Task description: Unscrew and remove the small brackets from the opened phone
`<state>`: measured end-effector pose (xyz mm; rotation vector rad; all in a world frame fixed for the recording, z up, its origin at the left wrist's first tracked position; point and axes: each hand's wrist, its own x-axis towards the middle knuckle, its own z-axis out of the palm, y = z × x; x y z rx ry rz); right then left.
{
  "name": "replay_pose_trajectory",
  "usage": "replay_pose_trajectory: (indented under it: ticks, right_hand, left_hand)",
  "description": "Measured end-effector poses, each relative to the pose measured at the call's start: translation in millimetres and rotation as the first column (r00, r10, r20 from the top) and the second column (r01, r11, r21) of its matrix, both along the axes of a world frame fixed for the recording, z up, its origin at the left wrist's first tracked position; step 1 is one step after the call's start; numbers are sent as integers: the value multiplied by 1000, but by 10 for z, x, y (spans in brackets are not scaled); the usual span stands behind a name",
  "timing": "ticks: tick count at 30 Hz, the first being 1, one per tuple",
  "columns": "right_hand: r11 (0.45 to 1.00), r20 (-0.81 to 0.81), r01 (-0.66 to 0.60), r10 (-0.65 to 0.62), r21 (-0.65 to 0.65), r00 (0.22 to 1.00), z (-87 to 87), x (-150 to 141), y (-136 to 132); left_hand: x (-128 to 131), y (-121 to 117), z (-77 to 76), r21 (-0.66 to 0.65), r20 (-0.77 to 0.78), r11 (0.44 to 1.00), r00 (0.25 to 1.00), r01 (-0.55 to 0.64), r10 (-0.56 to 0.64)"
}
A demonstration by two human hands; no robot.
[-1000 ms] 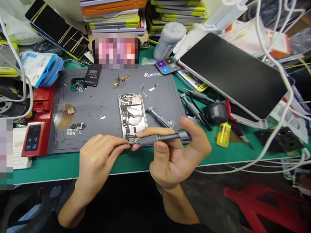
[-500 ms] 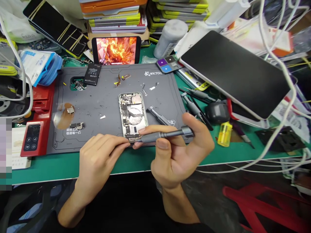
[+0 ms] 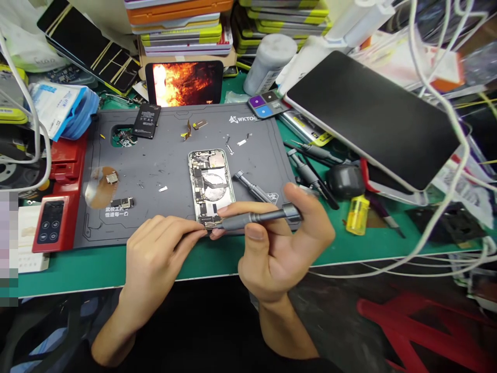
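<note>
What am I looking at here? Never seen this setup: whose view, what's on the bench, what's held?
There's no machine: one person works with two bare hands. All pictures come from a single camera worn on the head, looking forward and down.

A dark grey printed mat lies on a green bench top. On the mat are an opened, pale-framed rectangular phone with its insides showing, a flat black rectangular battery and a loose grey slim screwdriver.

The right hand holds another long, dark grey screwdriver, its tip end by the phone's near end. The left hand has its fingertips at that same end; whether they pinch something small, I can't tell.
</note>
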<state>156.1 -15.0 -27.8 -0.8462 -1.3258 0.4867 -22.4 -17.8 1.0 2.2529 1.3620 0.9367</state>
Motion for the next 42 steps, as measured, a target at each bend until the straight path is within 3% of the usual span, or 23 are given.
replay_pose_trajectory:
  ticks: [28,35,42]
  right_hand:
    - [1000,9,-25,25,-17,1000,19,-3,-3]
    - [999,68,34,-35,14,997,30,-22,30]
    - [1000,22,-14,14,0,1000,12,-29,9]
  left_hand:
    - [3,9,-1,5,9,1000,1000,-6,6]
    - [7,9,-8,7,7,1000,1000,-2,2]
    - [3,9,-9,0,8,1000,1000,6,-6]
